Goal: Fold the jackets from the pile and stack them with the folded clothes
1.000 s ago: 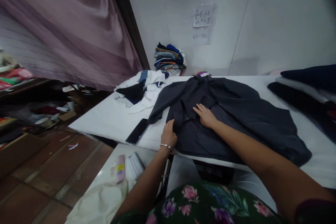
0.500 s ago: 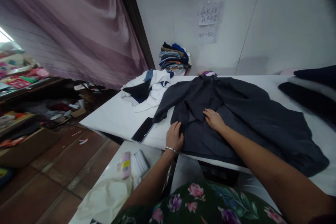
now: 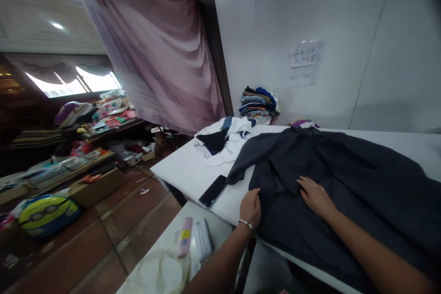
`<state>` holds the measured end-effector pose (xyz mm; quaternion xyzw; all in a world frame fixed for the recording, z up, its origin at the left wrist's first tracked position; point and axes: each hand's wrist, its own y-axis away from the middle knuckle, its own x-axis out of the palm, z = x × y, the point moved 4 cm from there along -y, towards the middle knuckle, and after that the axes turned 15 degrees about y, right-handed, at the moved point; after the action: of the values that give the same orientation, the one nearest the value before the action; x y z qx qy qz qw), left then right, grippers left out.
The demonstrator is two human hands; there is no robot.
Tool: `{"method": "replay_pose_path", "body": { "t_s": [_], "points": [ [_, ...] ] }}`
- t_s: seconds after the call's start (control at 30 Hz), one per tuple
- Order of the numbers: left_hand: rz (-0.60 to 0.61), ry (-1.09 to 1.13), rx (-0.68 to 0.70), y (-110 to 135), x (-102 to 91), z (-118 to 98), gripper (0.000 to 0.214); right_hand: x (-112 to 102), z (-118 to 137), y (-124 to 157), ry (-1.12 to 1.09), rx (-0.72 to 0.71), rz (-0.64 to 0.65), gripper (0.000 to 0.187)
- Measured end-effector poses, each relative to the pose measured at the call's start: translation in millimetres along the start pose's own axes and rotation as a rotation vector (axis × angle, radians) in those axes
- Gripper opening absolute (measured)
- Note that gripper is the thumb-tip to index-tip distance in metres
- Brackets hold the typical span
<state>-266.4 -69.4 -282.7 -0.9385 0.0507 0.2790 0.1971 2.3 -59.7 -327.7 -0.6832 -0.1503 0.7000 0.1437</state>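
- Hands rest on the cloth, both bare: the left hand, a thin silver bangle at its wrist, sits at the near edge with its fingers together, and from here I cannot tell whether it pinches the fabric or only lies on it; the right hand lies open and flat, palm down, further in.
- Biggest change on my feed: the head camera has tipped up and swung, so more of the room shows and the cloth now fills the lower right. Both hands sit about where they were on it, so nothing has been let go.
- The long charcoal-grey woven garment lies spread on the long white counter, one sleeve reaching left, its far side running out of frame. Its matte, soft surface falls in loose creases.
- Just left of that sleeve lies a glossy black smartphone; beyond it sits a crumpled white-and-navy garment.
- By the wall behind stands a small stack of folded multicoloured clothes, below a taped handwritten paper note.
- A lower white counter carries a slim pink rectangular case and a cream plastic bag.
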Motion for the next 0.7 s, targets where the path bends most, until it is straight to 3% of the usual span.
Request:
{"method": "replay_pose_path", "body": {
  "t_s": [0.1, 0.27, 0.4, 0.6, 0.7],
  "points": [
    [0.008, 0.025, -0.018, 5, 0.6, -3, 0.040, 1, 0, 2, 0.009, -0.006, -0.024, 0.046],
    [0.115, -0.050, -0.042, 13, 6.5, -13, 0.074, -5, 5, -3, 0.074, -0.036, 0.040, 0.052],
    [0.144, -0.069, -0.065, 12, 9.2, -13, 0.075, -11, 12, -12, 0.106, -0.043, 0.134, 0.054],
    [0.146, -0.089, -0.058, 10, 10.1, -11, 0.075, -9, 18, -12, 0.126, -0.033, 0.097, 0.044],
    [0.153, -0.105, -0.075, 9, 11.1, -11, 0.079, -7, 14, -11, 0.036, -0.004, 0.099, 0.041]
  ]
}}
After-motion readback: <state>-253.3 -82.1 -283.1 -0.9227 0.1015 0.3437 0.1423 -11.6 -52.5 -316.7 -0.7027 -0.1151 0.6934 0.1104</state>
